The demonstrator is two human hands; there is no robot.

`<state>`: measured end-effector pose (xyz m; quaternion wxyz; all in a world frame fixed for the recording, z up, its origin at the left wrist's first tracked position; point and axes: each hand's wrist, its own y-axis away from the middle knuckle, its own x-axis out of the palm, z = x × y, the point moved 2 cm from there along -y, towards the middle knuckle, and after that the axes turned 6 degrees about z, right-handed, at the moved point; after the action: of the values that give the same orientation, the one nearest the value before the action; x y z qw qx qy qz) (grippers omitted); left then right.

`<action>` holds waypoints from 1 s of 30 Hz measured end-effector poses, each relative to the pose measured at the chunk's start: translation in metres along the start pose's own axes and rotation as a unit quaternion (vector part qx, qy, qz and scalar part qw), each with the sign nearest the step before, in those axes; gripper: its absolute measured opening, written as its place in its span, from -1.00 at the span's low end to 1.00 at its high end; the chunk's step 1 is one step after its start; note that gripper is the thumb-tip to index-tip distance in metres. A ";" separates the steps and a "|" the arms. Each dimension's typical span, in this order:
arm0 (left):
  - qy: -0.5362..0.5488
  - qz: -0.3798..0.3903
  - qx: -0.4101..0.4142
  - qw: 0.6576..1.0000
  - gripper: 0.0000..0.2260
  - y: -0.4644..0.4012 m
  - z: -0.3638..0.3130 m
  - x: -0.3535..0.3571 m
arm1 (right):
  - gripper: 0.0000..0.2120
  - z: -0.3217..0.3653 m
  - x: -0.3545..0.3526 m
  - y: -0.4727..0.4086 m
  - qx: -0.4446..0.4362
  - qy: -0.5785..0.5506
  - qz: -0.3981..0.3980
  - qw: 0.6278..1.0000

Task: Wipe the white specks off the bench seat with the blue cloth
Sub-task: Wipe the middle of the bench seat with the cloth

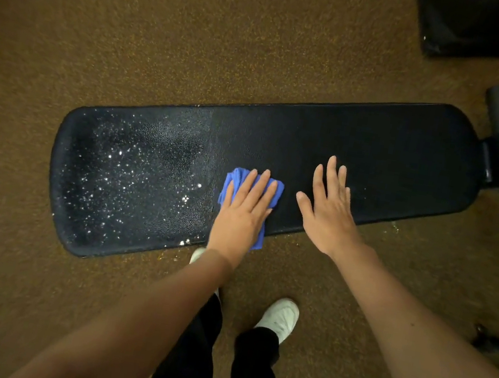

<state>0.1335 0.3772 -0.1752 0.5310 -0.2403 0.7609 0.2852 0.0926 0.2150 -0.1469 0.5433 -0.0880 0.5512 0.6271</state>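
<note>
Head view: the left hand (pixel 246 208) lies flat w/ straight fingers pressing the blue cloth (pixel 235 186) onto the bench seat (pixel 380 151), roughly mid-length, near the front edge. The cloth is bunched under the palm, one tail hanging over the near edge. The right hand (pixel 328 202) is released, fingers spread, palm flat on the seat just right of the cloth, holding nothing; it looks like a brace.

The white specks (pixel 119 167) cover the left end of the seat, thickest in the middle of that end, w/ a few along the near edge by the wrist. The right half looks clean, though the light is dim there, so faint bits may not show. A hazy smeared patch sits at the far side of the speckled zone.

Judgement on the step: the wipe should go leftward from the cloth into the speckled area. Keep the palm flat and pressure even so the cloth doesn't ride over grains in the textured surface. Work in overlapping passes, far edge to near edge, pushing debris off the left end rather than back toward the clean half. Refold the cloth if it loads up, else it prob. just smears. Catch the rim specks last. Keep the right hand planted on the clean side.

Also in frame: brown floor (pixel 73 11), white shoes (pixel 281 316).
</note>
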 end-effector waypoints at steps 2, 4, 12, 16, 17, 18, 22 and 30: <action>0.011 0.003 -0.029 1.000 -0.57 0.004 -0.019 0.006 | -0.41 0.000 0.000 0.000 -0.003 -0.001 -0.004 1.000; 0.018 -0.001 -0.040 0.999 -0.57 0.009 -0.035 0.010 | -0.42 -0.002 0.000 0.000 -0.009 -0.009 -0.001 1.000; -0.077 0.005 0.061 0.995 -0.55 0.036 -0.006 0.012 | -0.42 -0.008 -0.004 0.004 -0.030 0.001 0.010 0.999; -0.055 -0.002 0.015 0.998 -0.58 0.035 0.028 0.000 | -0.41 -0.004 -0.003 0.005 -0.023 0.002 0.017 1.000; -0.041 0.000 -0.005 0.999 -0.58 0.031 0.024 -0.001 | -0.40 -0.002 -0.002 0.005 -0.020 0.001 0.015 1.000; -0.023 0.000 -0.032 0.999 -0.58 0.026 0.016 -0.002 | -0.40 -0.001 -0.002 0.004 -0.017 -0.002 0.013 1.000; 0.014 -0.008 -0.047 0.999 -0.55 0.019 -0.027 0.009 | -0.41 0.002 -0.002 0.004 -0.007 -0.015 0.007 1.000; 0.001 0.001 -0.069 0.998 -0.57 0.014 0.007 -0.003 | -0.42 0.001 0.003 0.015 -0.024 -0.003 0.018 1.000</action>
<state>0.1294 0.3925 -0.1714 0.5119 -0.2756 0.7404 0.3374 0.0800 0.2205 -0.1398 0.5313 -0.0892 0.5358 0.6502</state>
